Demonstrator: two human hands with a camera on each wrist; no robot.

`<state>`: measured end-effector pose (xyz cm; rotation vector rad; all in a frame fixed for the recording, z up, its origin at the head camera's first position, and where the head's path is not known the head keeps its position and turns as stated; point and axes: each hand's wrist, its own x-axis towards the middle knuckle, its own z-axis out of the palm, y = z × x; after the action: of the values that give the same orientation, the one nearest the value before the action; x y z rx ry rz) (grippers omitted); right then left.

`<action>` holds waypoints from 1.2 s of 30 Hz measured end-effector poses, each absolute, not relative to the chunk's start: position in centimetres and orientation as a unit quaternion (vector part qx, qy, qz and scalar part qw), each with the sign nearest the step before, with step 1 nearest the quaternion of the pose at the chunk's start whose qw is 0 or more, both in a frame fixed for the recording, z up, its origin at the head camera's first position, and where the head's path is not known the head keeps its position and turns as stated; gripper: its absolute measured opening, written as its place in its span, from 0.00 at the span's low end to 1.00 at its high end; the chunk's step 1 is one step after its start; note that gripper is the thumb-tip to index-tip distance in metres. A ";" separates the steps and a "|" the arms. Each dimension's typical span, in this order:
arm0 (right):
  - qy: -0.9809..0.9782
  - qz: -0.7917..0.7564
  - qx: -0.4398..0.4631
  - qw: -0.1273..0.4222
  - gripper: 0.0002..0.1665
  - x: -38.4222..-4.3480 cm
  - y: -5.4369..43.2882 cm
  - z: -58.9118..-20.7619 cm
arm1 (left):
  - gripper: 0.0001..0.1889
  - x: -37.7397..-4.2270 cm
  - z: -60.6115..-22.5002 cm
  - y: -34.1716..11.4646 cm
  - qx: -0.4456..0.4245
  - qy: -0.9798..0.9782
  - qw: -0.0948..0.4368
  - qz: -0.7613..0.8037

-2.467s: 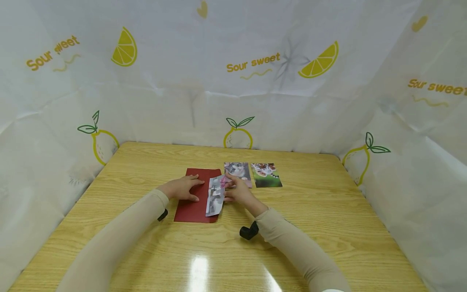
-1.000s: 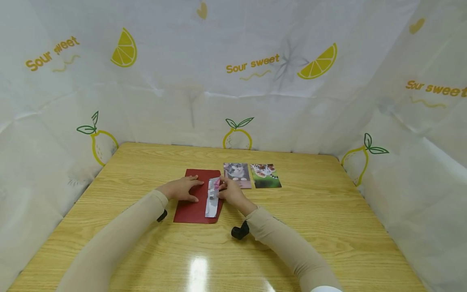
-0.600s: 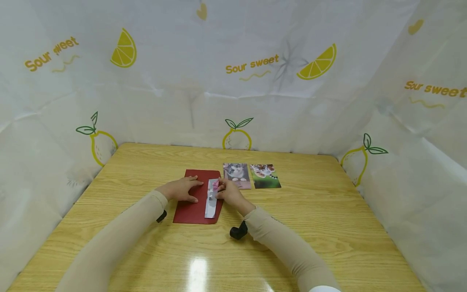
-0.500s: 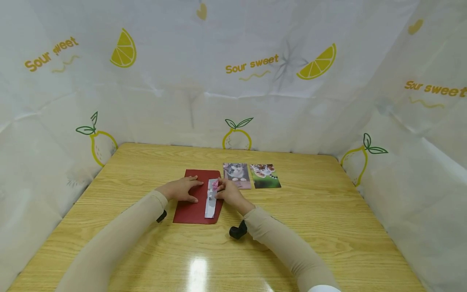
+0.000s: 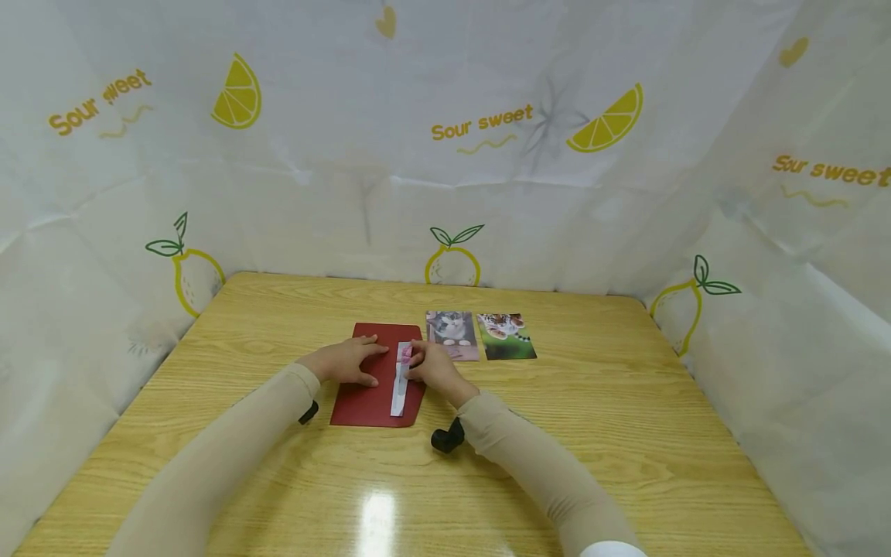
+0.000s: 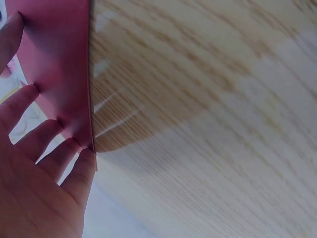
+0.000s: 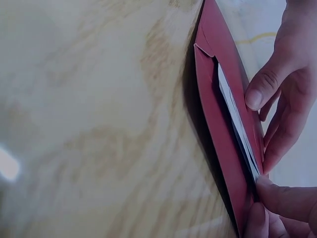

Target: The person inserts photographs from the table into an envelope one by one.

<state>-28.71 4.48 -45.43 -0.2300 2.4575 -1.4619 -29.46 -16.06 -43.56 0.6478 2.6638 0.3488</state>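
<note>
A red envelope (image 5: 365, 410) lies on the table, with its mouth toward the right. My left hand (image 5: 346, 360) is spread on it, and in the left wrist view its fingers (image 6: 47, 134) are straight, tips on the red paper. A photo card (image 5: 399, 396) with pink and grey print sticks out of the mouth as a narrow upright strip. My right hand (image 5: 435, 370) pinches that card at its right edge between thumb and fingertips. In the right wrist view the card's pale edge (image 7: 233, 111) stands in the envelope's gap; the rest of it is hidden inside.
A cat photo (image 5: 452, 334) and a tiger photo (image 5: 506, 336) lie side by side behind my right hand. The wooden table (image 5: 592, 433) ends at a white curtain (image 5: 334, 201) printed with lemons. Black wrist cameras hang beneath both sleeves.
My right hand has moved left with the card, which has slid deeper into the envelope, so its visible strip is much narrower. My left hand has stayed in place.
</note>
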 end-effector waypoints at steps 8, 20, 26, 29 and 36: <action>0.854 -0.497 -0.067 0.137 0.42 -28.9 4.2 -45.6 | 0.37 -29.5 -43.4 -16.0 0.233 0.947 0.185 0.124; 0.853 -0.499 -0.059 0.142 0.41 -29.1 4.1 -45.4 | 0.37 -29.8 -43.8 -16.1 0.231 0.949 0.181 0.120; 0.858 -0.491 -0.060 0.139 0.41 -29.1 4.0 -45.3 | 0.36 -29.8 -43.9 -16.1 0.232 0.949 0.178 0.120; 0.857 -0.492 -0.056 0.141 0.42 -29.1 4.0 -45.2 | 0.36 -29.7 -43.8 -16.0 0.232 0.949 0.178 0.121; 0.852 -0.499 -0.050 0.148 0.42 -29.2 4.1 -45.4 | 0.37 -29.7 -43.7 -16.1 0.231 0.947 0.186 0.121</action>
<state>-29.18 4.07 -45.41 -0.1446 2.4509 -1.4354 -29.67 -16.06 -43.75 0.6510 2.6689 0.3404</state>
